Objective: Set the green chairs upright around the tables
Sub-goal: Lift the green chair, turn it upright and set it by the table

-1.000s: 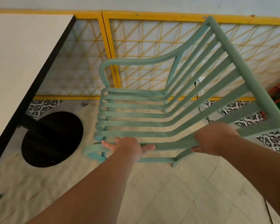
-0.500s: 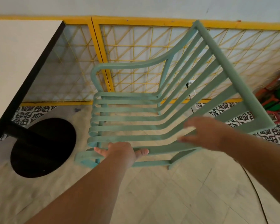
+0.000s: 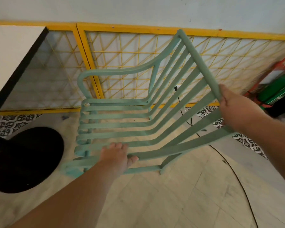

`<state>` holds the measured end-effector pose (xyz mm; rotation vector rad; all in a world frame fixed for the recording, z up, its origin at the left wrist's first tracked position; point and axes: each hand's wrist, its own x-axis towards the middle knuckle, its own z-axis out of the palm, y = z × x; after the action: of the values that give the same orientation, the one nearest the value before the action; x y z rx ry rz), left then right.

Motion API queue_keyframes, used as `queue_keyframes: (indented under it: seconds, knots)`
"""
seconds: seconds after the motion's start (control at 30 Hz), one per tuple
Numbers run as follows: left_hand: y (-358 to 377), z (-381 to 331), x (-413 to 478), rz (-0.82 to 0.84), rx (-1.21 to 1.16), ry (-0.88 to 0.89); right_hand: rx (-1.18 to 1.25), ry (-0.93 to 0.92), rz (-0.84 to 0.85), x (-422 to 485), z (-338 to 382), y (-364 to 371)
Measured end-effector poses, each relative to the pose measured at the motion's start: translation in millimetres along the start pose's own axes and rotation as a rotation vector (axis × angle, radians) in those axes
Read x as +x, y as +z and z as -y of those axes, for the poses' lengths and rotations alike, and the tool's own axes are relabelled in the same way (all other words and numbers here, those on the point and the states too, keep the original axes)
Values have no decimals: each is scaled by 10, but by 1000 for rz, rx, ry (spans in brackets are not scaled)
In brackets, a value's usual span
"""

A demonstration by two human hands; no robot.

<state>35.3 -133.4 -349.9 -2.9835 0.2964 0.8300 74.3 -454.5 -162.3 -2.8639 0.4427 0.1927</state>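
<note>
At 12 o'clock a yellow fence edges the tiled floor. Left hand grips the green chair seat, right hand its back.

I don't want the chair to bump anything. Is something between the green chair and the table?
Nothing visible. The left hand and right hand hold the green chair; only bare floor lies between it and the table, whose round black base sits close.

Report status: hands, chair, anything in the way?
Left hand grips a seat slat, right hand the backrest rail. Green chair held beside the table. Black table base, floor cable close by.
</note>
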Motion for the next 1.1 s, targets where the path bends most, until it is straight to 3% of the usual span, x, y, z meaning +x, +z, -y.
queue_keyframes:
  seconds: [0.07, 0.13, 0.3, 0.9, 1.1]
  knots:
    - [149, -227, -49, -119, -94, 100, -67, 32, -14, 43, 47, 9]
    - [233, -422, -70, -168, -155, 61, -68, 38, -15, 69, 45, 22]
    - [81, -413, 61, -66, -190, -31, -11, 35, -38, 165, 35, 38]
    - [-104, -312, 77, 25, -197, -61, 45, -32, -103, 335, 64, 100]
    - [-476, -217, -628, -188, -419, -49, 34, -35, -49, 97, 104, -98]
